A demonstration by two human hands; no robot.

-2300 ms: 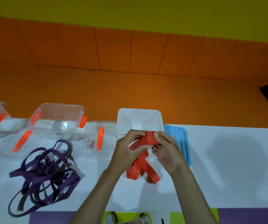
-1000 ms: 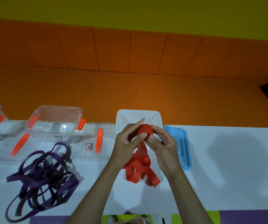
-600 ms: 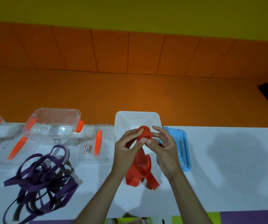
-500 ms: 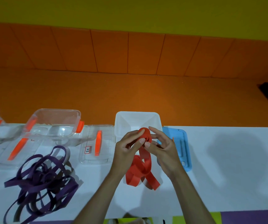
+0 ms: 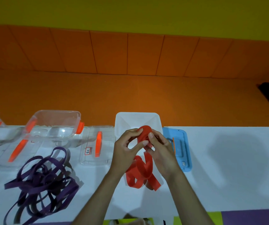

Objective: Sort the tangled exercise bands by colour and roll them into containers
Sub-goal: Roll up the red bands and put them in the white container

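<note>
**Head view.** Bearings are taken with the hands as centre.

The left hand (image 5: 127,148) and right hand (image 5: 161,150) are both closed in a pinch on the rolled end of the red band (image 5: 144,132). They hold it above the desk (image 5: 228,159), in front of the white tub (image 5: 137,118) at 12 o'clock. The band's loose tail drops toward 6 o'clock and lies in overlapping loops on the desk between the forearms.

**Step in hand (my judgement).** The red band is being wound into a roll, and a good part is not yet wound.
- I would have one hand pinch the coil flat on both faces while the other feeds the tail in.
- Twists should come out before they reach the coil.
- Tension should be even so the layers do not slide sideways.
- The strip will probably spring open if released, so I would hold the pinch until the roll is seated in the tub.

**Count.**
- Hands: two.
- Red band: one as far as I can tell, though the loops overlap and could hide a second.
- Purple bands (image 5: 44,181): one tangled heap at 8 o'clock, well apart from the hands; I cannot tell how many bands it holds.
- Tubs: three. These are the white tub, a clear tub (image 5: 55,117) at 10 o'clock, and another clear one at 9 o'clock, cut by the frame edge.
- Lids: three. The blue lid (image 5: 185,143) is just beside the right hand at 3 o'clock. A clear lid (image 5: 96,143) is near the left hand at 9 o'clock, and another lies farther out.
</note>
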